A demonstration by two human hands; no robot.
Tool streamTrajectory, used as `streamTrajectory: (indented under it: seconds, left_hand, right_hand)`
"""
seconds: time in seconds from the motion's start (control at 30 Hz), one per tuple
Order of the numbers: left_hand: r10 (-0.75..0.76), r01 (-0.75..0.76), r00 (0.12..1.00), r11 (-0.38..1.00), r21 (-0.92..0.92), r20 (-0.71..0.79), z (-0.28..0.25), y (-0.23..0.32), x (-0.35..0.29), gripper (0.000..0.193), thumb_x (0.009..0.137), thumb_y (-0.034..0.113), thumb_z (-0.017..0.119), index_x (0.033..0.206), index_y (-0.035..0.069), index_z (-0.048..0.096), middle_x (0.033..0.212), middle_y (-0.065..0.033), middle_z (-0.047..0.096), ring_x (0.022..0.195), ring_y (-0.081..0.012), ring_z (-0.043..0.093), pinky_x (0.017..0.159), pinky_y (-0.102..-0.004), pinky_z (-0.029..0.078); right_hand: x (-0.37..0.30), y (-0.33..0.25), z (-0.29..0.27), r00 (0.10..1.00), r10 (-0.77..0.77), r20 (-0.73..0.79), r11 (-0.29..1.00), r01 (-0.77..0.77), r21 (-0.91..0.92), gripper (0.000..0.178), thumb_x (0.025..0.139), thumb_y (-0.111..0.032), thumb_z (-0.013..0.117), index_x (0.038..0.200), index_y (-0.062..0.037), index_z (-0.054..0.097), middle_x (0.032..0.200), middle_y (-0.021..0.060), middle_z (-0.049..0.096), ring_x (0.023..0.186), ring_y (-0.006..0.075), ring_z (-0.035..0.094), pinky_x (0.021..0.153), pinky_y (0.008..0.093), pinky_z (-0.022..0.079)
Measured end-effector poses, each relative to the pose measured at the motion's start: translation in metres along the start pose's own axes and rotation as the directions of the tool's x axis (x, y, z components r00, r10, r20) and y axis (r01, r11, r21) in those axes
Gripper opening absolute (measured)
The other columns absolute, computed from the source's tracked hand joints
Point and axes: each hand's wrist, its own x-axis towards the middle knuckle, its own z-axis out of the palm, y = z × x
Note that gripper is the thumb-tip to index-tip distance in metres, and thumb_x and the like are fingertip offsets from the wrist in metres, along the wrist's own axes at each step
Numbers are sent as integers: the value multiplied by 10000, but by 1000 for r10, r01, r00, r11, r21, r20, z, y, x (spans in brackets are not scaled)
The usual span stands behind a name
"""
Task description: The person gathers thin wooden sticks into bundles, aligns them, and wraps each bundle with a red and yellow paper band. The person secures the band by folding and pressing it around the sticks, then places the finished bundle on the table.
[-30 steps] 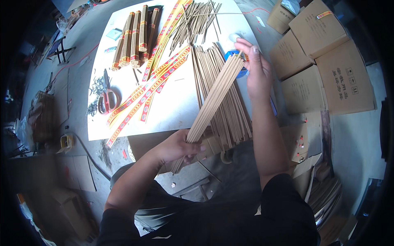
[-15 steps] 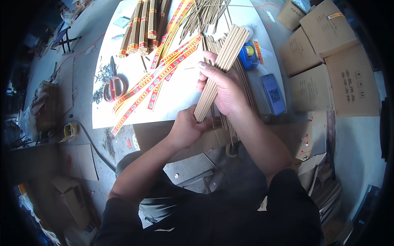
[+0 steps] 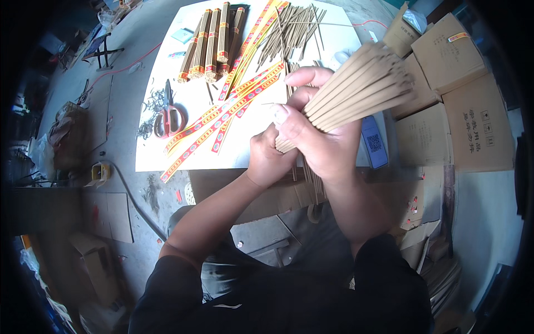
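Observation:
A thick bundle of brown incense sticks (image 3: 356,83) slants up to the right over the table's near edge, its upper ends spread and slightly blurred. My left hand (image 3: 269,158) is closed round the lower end. Higher up, my right hand (image 3: 328,142) grips the bundle, thumb across the front and fingers curled behind. More loose incense sticks (image 3: 311,177) lie under my hands, partly covered by them. Left of my hands, red-and-yellow printed paper strips (image 3: 222,119) cross one another on the white table (image 3: 167,158).
Scissors with red handles (image 3: 168,119) lie at the table's left among dark scraps. Wrapped incense bundles (image 3: 211,44) are stacked at the back, beside loose sticks (image 3: 292,30). A phone (image 3: 374,142) lies at the right edge. Cardboard boxes (image 3: 478,122) stand to the right.
The bundle has tipped further right and come up closer, its upper ends fanning out. My right hand has turned and moved down next to my left. The view has shifted slightly.

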Motion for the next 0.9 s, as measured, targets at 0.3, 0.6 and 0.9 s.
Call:
streamTrajectory:
  seconds: [0.3, 0.6, 0.9]
  left_hand:
    - [-315, 430, 857, 873, -230, 408, -24, -7, 6, 270, 870, 129, 867, 1023, -1, 687, 818, -41, 732, 698, -101, 683, 655, -295, 578]
    - [-218, 228, 961, 973, -36, 170, -13, 8, 3, 190, 904, 114, 786, 1054, 16, 722, 845, -84, 759, 774, -168, 737, 745, -353, 600]
    - [-112, 126, 991, 967, -220, 74, -14, -6, -2, 221, 908, 40, 762, 1127, 34, 736, 1060, -66, 775, 1005, -152, 728, 899, -328, 575]
  right_hand:
    - [19, 40, -11, 992, 102, 77, 943, -121, 311, 289, 987, -23, 645, 1253, 3, 536, 685, 3, 554, 543, 66, 499, 545, 256, 443]
    - [13, 3, 8, 980, 187, -72, 971, -173, 167, 304, 929, 36, 691, 1213, 16, 583, 720, 25, 612, 602, 87, 585, 596, 263, 501]
    - [4, 30, 22, 998, 55, -21, 998, -55, 30, 160, 898, 80, 664, 1034, 11, 616, 747, 9, 615, 591, 31, 553, 543, 217, 432]
